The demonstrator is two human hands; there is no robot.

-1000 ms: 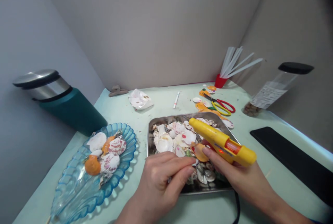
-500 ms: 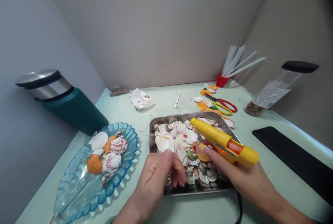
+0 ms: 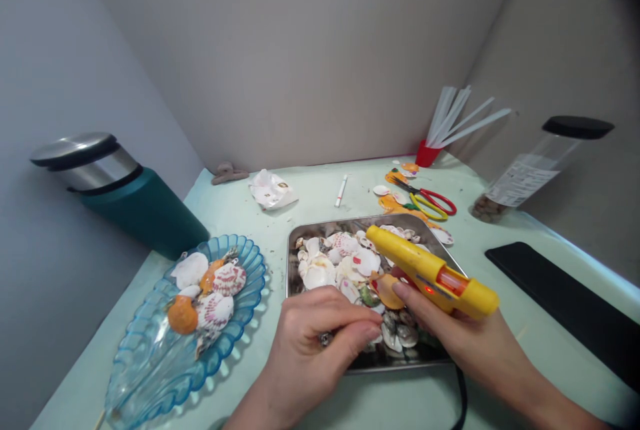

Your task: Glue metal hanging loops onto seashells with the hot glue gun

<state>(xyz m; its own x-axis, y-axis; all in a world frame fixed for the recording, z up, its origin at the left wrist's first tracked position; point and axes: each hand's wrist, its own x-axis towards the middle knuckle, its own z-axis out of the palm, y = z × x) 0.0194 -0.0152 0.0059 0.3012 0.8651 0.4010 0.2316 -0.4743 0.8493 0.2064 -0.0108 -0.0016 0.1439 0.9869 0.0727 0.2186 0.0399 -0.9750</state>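
My right hand (image 3: 457, 330) grips a yellow hot glue gun (image 3: 410, 257) with a lit red light, its nozzle pointing away to the left. By that hand's thumb tip is an orange shell (image 3: 386, 290); whether it is pinched there I cannot tell. My left hand (image 3: 320, 347) is over the near edge of the metal tray (image 3: 289, 253), thumb and fingertips pressed together in a pinch. Anything between them is too small or hidden to name. White, orange and speckled seashells (image 3: 345, 263) fill the tray.
At left, a blue scalloped dish (image 3: 150, 370) holds several shells beside a teal bottle (image 3: 145, 210). Scissors (image 3: 430, 203), a marker (image 3: 341, 191), crumpled packaging (image 3: 273, 190) and a red cup (image 3: 427, 153) of glue sticks lie behind. Right are a jar (image 3: 525, 177) and a black slab (image 3: 565, 303).
My left hand has shifted right, its loosely curled fingers now drawn together into a pinch near the orange shell. The right hand and glue gun have hardly moved.
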